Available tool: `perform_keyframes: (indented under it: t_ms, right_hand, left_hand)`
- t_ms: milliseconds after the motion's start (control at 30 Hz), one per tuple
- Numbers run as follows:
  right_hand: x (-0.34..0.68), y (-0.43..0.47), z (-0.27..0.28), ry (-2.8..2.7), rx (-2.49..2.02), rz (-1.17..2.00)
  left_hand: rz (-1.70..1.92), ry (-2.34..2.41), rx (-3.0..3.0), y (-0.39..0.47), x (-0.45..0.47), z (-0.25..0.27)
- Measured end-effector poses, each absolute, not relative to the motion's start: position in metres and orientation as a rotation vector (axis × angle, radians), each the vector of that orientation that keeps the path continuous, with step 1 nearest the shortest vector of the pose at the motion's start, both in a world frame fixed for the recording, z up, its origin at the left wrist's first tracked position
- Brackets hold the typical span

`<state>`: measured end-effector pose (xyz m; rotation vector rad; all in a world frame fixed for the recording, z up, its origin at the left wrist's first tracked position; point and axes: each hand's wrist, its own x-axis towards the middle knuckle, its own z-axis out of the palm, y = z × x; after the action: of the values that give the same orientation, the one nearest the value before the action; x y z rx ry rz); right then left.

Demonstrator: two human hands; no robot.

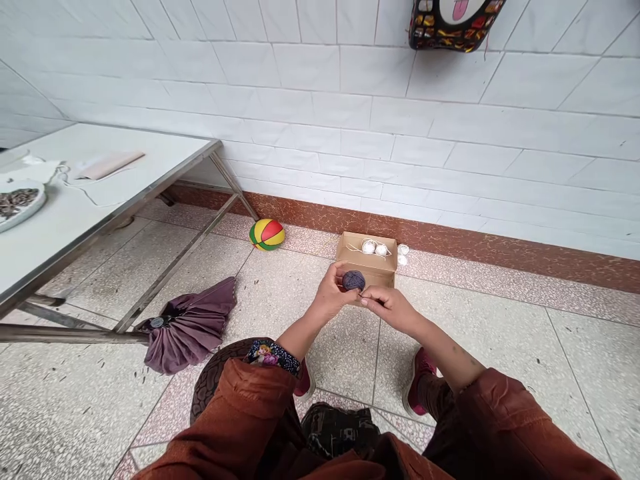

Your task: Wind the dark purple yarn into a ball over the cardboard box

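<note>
In my left hand (333, 291) is a small ball of dark purple-grey yarn (353, 280), with the fingers curled round its left side. My right hand (387, 305) is closed in a pinch at the ball's lower right, apparently on the yarn's strand, which is too fine to make out clearly. Just beyond my hands an open cardboard box (345, 250) stands on the floor. Its far part holds two white yarn balls (369, 247) with loose strands. The near part of the box is partly hidden by my hands.
White balls (403, 250) lie right of the box by the wall. A striped ball (267, 235) sits near the leg of a metal-framed table (165, 157). A folded purple umbrella (200, 327) lies on the floor at left. A patterned bag (455, 27) hangs on the wall.
</note>
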<state>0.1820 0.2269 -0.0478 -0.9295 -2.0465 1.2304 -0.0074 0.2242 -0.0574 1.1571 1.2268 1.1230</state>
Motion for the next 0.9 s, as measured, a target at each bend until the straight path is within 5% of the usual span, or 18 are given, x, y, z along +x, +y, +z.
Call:
perform_keyframes:
  t_ms: [333, 700, 900]
  right_hand:
    - [0.187, 0.25, -0.064, -1.816, -1.167, 1.114]
    - [0.184, 0.234, -0.039, -1.944, -0.907, 1.193]
    - [0.18, 0.254, -0.06, -1.803, -1.128, 1.033]
  left_hand:
    - [0.961, 0.821, 1.359, 0.211, -0.003, -0.046]
    - [1.017, 1.239, 1.353, 0.222, -0.009, -0.062]
    - [0.915, 0.873, 1.439, 0.211, -0.009, -0.05]
